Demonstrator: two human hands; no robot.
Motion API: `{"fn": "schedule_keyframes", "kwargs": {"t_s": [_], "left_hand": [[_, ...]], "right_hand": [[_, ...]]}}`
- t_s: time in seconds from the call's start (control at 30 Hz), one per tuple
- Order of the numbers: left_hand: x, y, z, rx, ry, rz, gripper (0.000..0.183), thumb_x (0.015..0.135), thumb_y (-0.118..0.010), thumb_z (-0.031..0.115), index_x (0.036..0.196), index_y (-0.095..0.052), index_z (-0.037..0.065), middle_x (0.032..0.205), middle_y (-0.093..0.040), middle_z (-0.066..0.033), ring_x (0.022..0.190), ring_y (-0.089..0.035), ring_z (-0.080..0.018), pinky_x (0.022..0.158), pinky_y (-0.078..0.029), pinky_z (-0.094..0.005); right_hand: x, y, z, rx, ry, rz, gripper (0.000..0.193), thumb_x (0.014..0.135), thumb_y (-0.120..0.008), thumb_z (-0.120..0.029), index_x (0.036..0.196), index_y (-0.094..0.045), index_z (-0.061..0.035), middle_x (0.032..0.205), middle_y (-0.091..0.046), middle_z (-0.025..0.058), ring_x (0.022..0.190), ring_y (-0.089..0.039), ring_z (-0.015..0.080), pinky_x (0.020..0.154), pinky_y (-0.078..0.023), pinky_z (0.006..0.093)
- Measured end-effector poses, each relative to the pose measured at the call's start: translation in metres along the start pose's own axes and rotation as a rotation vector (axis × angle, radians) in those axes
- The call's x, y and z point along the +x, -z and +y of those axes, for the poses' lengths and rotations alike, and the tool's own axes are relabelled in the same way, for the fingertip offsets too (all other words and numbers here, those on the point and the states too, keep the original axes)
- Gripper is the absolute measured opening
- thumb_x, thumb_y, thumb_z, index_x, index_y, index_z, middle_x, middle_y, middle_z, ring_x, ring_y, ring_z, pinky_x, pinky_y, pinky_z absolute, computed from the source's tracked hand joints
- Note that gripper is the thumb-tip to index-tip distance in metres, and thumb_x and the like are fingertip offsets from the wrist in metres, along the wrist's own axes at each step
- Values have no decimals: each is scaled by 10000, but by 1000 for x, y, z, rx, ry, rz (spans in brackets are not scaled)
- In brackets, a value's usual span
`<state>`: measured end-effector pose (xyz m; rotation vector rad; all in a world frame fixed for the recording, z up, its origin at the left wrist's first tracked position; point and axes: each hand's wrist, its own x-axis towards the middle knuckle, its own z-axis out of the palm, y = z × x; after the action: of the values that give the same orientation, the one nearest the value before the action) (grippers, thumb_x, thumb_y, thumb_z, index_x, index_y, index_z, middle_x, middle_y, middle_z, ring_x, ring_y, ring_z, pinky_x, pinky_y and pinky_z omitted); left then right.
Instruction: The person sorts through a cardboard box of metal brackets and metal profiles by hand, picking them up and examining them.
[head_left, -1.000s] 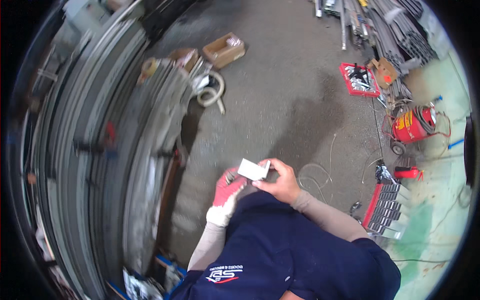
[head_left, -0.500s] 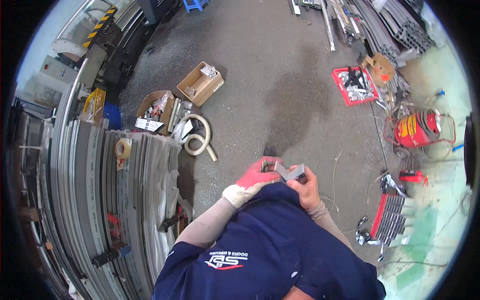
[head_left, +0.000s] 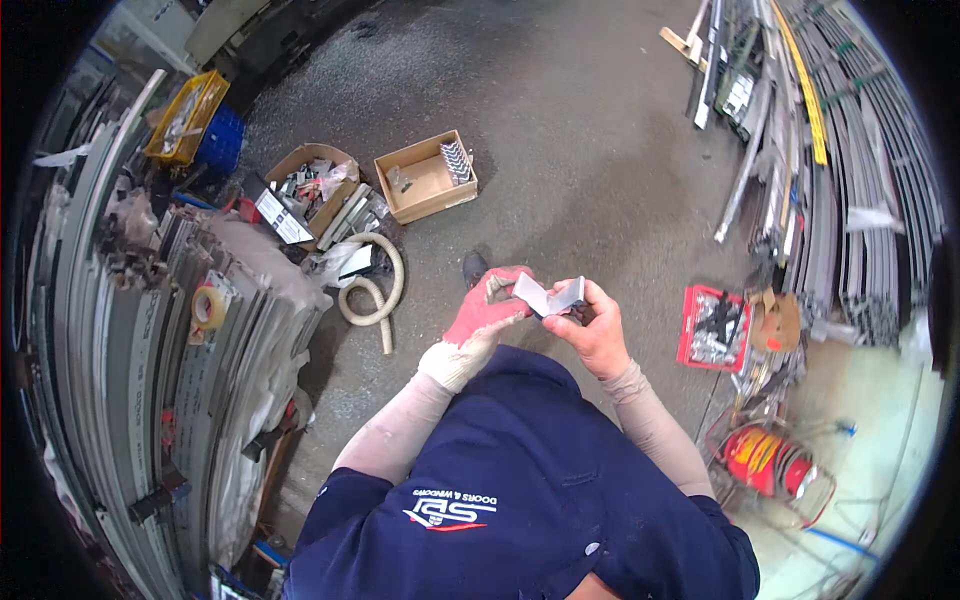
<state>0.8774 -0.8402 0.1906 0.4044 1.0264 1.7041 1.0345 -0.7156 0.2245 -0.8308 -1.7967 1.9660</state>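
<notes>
Both hands sit higher and farther left in the field than 0.5 s earlier, and the angled metal piece (head_left: 550, 304) moves with them; the surroundings also shift as the view turns, with the red crate (head_left: 687, 330) now lower and more of the right-hand stack of long profiles (head_left: 870, 190) visible. The metal piece is held up in front of the navy shirt (head_left: 540, 440), between the hands, its 2 pale flanges forming an open V. Left hand (head_left: 478, 318), in a red-and-cream glove: grip closed on the left flange, finger and thumb at its edge. Right hand (head_left: 600, 337), bare: grip clamped on the right flange, thumb low and fingers at the outer side. Beyond the hands, a dark shoe (head_left: 474, 266) shows on the grey floor (head_left: 580, 150). Farther off stands a cardboard box (head_left: 435, 208) with a row of angled metal parts at its right end; to its left is a rounded carton of mixed pieces (head_left: 334, 215), with a coiled cream hose (head_left: 386, 335) below. At left, a roll of tape (head_left: 219, 313) rests among upright grey profiles (head_left: 140, 370). At lower right lies a red tank (head_left: 750, 460).
</notes>
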Motion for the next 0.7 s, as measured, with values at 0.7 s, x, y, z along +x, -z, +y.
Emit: {"fn": "schedule_keyframes", "kwargs": {"t_s": [0.7], "left_hand": [[607, 47, 127, -141, 26, 186, 422, 749, -779, 38, 1133, -605, 51, 969, -621, -42, 930, -603, -120, 795, -515, -284]], "right_hand": [[631, 201, -77, -48, -280, -251, 569, 793, -812, -44, 1278, -516, -38, 1102, -641, 46, 988, -603, 126, 880, -497, 288]]}}
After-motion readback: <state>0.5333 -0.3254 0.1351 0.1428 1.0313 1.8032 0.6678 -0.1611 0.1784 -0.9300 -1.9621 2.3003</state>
